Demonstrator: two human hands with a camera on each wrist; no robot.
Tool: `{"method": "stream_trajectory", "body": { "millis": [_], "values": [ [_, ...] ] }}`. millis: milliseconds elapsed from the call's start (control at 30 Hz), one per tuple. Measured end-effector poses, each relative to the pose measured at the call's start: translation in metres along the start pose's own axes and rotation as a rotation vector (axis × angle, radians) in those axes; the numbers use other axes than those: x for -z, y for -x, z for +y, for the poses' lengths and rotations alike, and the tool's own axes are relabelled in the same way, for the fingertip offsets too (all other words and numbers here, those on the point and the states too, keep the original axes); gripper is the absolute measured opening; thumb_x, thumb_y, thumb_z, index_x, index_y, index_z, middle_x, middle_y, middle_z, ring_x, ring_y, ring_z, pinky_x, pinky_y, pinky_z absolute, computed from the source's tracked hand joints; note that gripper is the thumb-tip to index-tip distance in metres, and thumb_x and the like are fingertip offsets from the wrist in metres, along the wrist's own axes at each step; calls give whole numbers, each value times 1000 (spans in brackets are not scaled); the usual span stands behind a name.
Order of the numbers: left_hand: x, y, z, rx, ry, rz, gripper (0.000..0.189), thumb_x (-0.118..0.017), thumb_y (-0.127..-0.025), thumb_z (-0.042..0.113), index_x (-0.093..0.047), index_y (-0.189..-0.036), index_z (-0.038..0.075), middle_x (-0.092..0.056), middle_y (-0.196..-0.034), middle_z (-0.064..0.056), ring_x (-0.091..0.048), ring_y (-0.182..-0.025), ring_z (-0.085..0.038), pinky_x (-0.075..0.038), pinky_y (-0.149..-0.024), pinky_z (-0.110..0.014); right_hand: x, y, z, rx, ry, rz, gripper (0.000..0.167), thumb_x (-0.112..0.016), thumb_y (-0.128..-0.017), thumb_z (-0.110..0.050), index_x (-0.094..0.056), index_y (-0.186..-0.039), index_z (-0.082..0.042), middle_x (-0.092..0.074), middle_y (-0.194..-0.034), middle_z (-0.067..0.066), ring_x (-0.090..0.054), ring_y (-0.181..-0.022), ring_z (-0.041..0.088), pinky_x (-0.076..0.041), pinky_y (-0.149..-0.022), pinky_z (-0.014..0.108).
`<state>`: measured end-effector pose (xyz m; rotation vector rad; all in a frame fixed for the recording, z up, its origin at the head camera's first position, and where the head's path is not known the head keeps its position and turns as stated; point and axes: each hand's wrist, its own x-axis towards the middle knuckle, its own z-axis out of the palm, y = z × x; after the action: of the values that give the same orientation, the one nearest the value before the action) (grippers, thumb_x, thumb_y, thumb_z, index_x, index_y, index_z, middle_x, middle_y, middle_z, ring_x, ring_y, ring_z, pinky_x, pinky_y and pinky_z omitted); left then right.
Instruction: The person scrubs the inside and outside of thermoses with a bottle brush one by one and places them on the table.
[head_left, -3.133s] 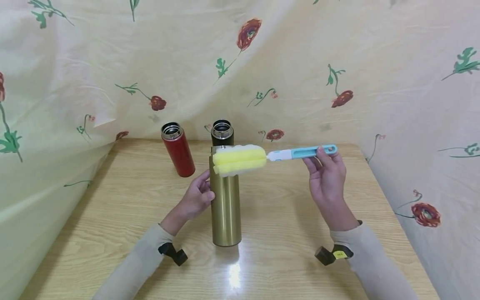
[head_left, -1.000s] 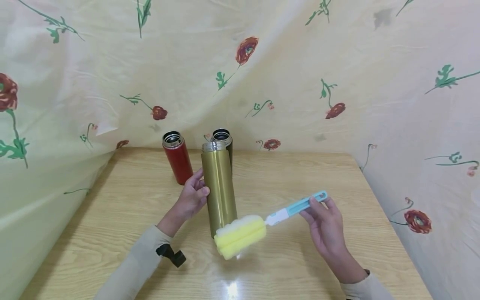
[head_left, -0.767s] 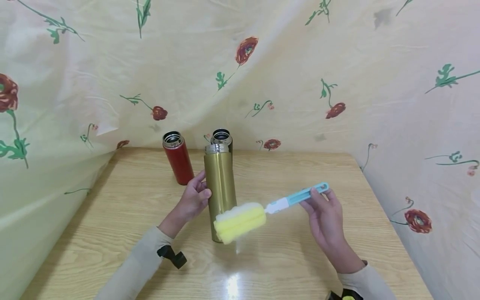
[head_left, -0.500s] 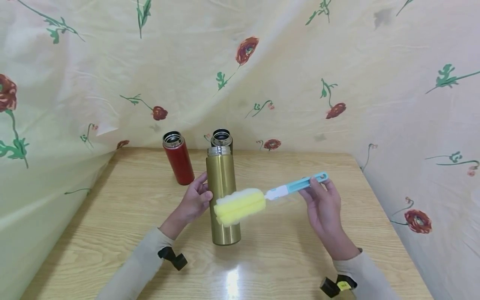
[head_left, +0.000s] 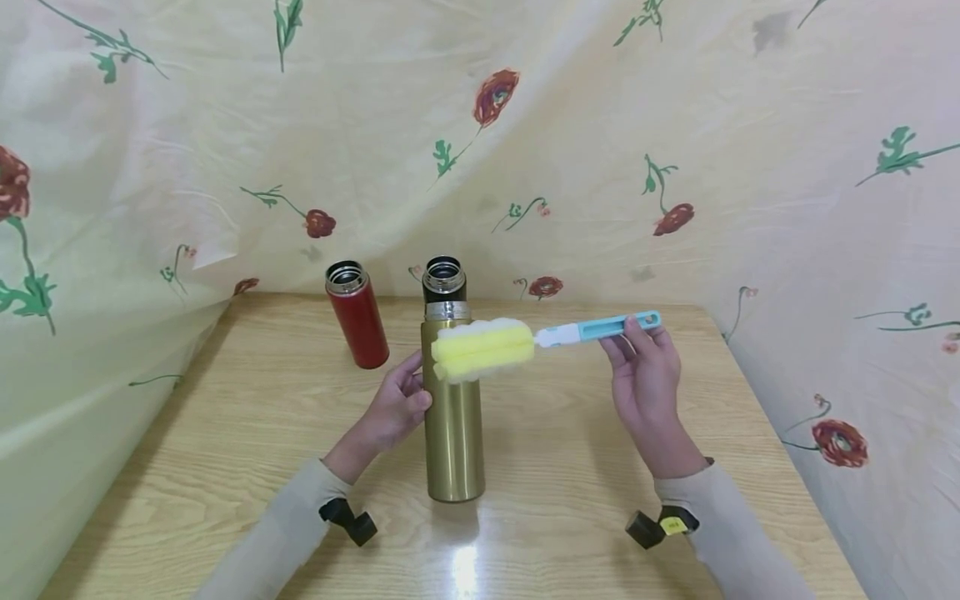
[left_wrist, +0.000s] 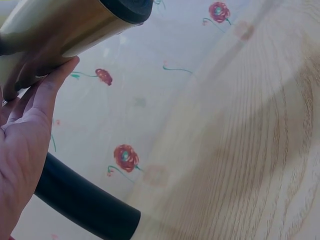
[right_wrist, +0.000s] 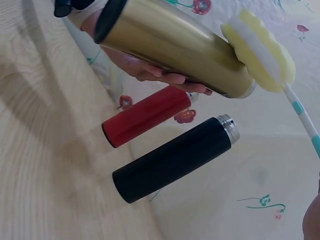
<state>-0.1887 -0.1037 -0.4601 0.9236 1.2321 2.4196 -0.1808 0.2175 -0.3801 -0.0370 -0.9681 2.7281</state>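
My left hand [head_left: 393, 407] grips a gold vacuum flask [head_left: 456, 442] around its left side, thumb toward me. The flask has a bare steel neck, stands nearly upright and looks raised off the table. My right hand [head_left: 647, 379] pinches the blue handle end of a sponge bottle brush [head_left: 483, 348] with a yellow and white head. That head lies sideways across the front of the flask, just under the neck. In the right wrist view the sponge [right_wrist: 260, 47] meets the upper part of the flask [right_wrist: 175, 45]. The left wrist view shows my left fingers [left_wrist: 47, 95] around the flask.
A lidless red flask [head_left: 358, 325] stands at the back left of the wooden table [head_left: 585, 517]. Directly behind the gold flask is a lidless black flask [head_left: 444, 279], mostly hidden in the head view. Flowered cloth [head_left: 585, 125] encloses the back and sides.
Over the last second the brush head rises along the flask from near its base to below the neck. The flask goes from leaning left to nearly upright. Both grips stay the same.
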Motion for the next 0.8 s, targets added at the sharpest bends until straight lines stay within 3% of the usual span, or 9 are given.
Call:
{"method": "stream_trajectory", "body": {
  "millis": [467,700,800],
  "values": [
    [0,3,2,23,-48,20,84,-82,-86,40,-41,-152,9,-71,-120,-3,-69,-104,-13,-60,-86,-27,-19,-16,4,27,-80,77,11,-64,-98,-1,-53,-95,0,-63,-93,10,-73,-80,22,-58,-86,27],
    [-1,2,6,19,-88,108,79,-86,-82,37,-46,-145,11,-73,-109,0,-64,-81,-4,-48,-60,-14,-15,-10,2,5,-80,62,8,-60,-100,1,-52,-98,0,-63,-94,11,-73,-84,22,-58,-86,27],
    [0,1,5,25,-85,136,76,-88,-82,32,-47,-142,11,-73,-107,0,-63,-79,-4,-48,-60,-13,-13,-7,2,6,-76,62,10,-62,-98,1,-52,-96,0,-62,-92,11,-73,-82,23,-59,-86,28]
  ]
}}
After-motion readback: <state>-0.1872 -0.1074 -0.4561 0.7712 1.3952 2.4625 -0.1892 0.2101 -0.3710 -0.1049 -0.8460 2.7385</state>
